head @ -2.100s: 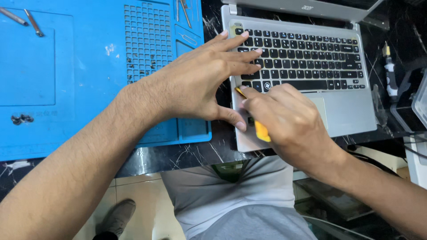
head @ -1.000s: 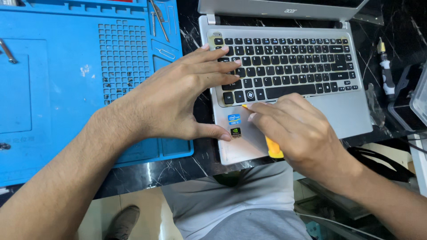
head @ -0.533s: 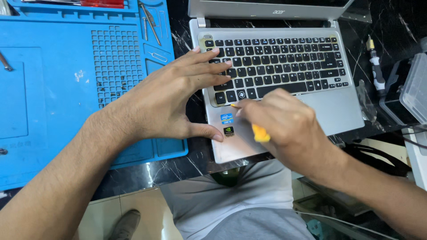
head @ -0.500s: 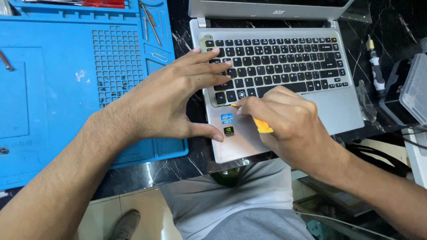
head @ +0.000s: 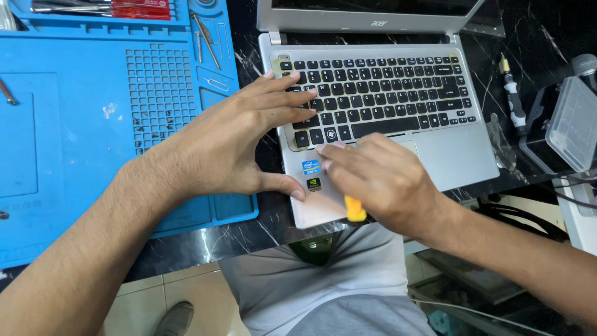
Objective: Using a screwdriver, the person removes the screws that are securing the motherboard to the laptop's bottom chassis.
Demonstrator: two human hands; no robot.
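A laptop sits on the counter, with a work mat just left of it. A screwdriver and parts box lie to its right. Tools lie along the mat's far edge.

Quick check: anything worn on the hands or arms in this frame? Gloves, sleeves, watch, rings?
Nothing worn. The left hand and right hand are bare: no gloves, and no rings on the fingers that show. Both forearms are uncovered as far as the picture reaches, with no sleeve edge, watch or wrist strap in view. No cables or markings on either arm.
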